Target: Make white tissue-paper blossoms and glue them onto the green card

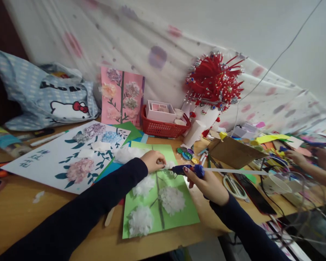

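Note:
My right hand (pixel 208 184) is closed around a blue hot glue gun (pixel 188 170), with a long pale glue stick (pixel 236 171) jutting from its back. The gun's nozzle points left, close to the fingers of my left hand (pixel 153 161). Those fingers are pinched together over the upper part of a green sheet (pixel 183 214); what they hold is mostly hidden, with some white tissue beside them. Several white tissue-paper flowers (pixel 171 200) sit on the sheet around a dark drawn stem (pixel 160 206). A heap of white tissue (pixel 127 154) lies behind my left wrist.
A white flower picture (pixel 50 166) lies left, and a pink one (pixel 104 101) leans behind. A red basket (pixel 163 127), scissors (pixel 235 187), a phone (pixel 255 194) and a brown cardboard piece (pixel 235 152) surround the sheet. Another person's hand (pixel 299 159) is at right among cables.

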Available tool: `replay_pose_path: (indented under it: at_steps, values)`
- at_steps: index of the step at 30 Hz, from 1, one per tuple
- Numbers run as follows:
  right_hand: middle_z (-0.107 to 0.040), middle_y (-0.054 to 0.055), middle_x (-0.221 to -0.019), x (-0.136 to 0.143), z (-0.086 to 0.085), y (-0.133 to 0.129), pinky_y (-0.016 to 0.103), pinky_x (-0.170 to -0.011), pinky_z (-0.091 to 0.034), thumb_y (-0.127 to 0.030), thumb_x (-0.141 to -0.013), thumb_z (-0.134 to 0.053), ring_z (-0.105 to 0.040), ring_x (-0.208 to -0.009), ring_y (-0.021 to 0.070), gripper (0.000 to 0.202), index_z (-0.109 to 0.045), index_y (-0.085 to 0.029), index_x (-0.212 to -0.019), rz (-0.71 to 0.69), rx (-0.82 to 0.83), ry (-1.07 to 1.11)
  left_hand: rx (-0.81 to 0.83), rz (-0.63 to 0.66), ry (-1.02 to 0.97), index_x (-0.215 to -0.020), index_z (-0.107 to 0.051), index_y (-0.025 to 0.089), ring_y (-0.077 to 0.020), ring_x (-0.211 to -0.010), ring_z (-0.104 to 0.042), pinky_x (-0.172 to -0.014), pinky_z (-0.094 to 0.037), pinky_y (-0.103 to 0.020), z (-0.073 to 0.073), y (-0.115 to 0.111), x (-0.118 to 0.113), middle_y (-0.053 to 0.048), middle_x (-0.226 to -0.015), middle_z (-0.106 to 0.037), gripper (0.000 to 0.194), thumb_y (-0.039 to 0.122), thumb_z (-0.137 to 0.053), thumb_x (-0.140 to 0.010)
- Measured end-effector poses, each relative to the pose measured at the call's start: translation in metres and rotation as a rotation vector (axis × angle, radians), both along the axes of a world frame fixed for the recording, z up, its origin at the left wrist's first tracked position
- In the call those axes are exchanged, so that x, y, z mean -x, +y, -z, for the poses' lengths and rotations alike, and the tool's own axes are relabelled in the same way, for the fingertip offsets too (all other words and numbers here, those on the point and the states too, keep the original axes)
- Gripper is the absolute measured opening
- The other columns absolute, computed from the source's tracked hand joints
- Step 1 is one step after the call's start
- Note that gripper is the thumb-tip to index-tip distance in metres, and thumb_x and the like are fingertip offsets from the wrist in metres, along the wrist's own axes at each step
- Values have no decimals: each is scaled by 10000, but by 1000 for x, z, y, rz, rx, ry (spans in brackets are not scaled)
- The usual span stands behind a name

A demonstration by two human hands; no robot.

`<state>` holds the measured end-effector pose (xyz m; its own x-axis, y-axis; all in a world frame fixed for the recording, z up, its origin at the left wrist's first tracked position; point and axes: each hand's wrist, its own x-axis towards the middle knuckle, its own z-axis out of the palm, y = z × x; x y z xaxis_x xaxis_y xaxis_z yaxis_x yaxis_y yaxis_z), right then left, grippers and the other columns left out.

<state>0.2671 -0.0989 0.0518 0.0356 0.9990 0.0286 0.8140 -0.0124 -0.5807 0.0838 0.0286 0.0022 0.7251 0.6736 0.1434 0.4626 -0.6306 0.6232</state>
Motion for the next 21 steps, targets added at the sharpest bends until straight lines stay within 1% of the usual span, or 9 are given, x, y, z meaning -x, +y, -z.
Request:
replay_pose_path:
  at_steps: [2, 7, 13, 15, 17, 21]
  values:
    - [-600, 23, -508, 2, 2, 2, 273, -556, -422, -569, -828, -408, -568, -517, 148, 475, -561, -171, -617, 20, 6, -15, 61, -18, -45, -821, -721, 132, -113, -637, -579, -621, -443, -193, 2, 2, 2, -45, -789, -677, 170, 183, -631, -686]
    - [-555, -3, -482, 7, 7, 2, 257, -524, -408, -567, -825, -424, -542, -484, 133, 448, -567, -171, -672, 41, 18, -34, 167, -47, -84, -822, -722, 105, -122, -661, -616, -617, -451, -182, 4, 4, 3, -62, -778, -706, 187, 180, -646, -668]
    - [-477, -26, -453, 11, 11, 4, 243, -442, -356, -597, -805, -430, -461, -410, 107, 464, -532, -176, -639, 56, 20, -46, 210, -72, -99, -806, -731, 118, -129, -663, -633, -616, -460, -185, 6, 6, 4, -46, -707, -707, 180, 180, -667, -649]
    - [-479, -27, -457, 12, 11, 4, 241, -422, -341, -600, -797, -441, -440, -392, 101, 459, -521, -179, -634, 56, 28, -44, 208, -72, -100, -809, -733, 125, -124, -657, -633, -623, -466, -186, 6, 6, 5, -43, -719, -711, 182, 183, -670, -648]
    - [-522, -11, -479, 12, 11, 4, 246, -452, -366, -597, -798, -446, -475, -423, 111, 462, -525, -178, -621, 47, 27, -50, 211, -73, -92, -821, -734, 130, -123, -664, -634, -628, -470, -187, 5, 6, 6, -45, -745, -716, 191, 187, -670, -650]
    - [-625, 43, -565, 14, 9, 4, 272, -600, -431, -577, -823, -426, -573, -565, 149, 493, -553, -165, -584, -5, -7, -66, 223, -85, -89, -841, -734, 128, -136, -707, -646, -645, -476, -192, 4, 5, 7, -55, -781, -722, 207, 190, -672, -654]
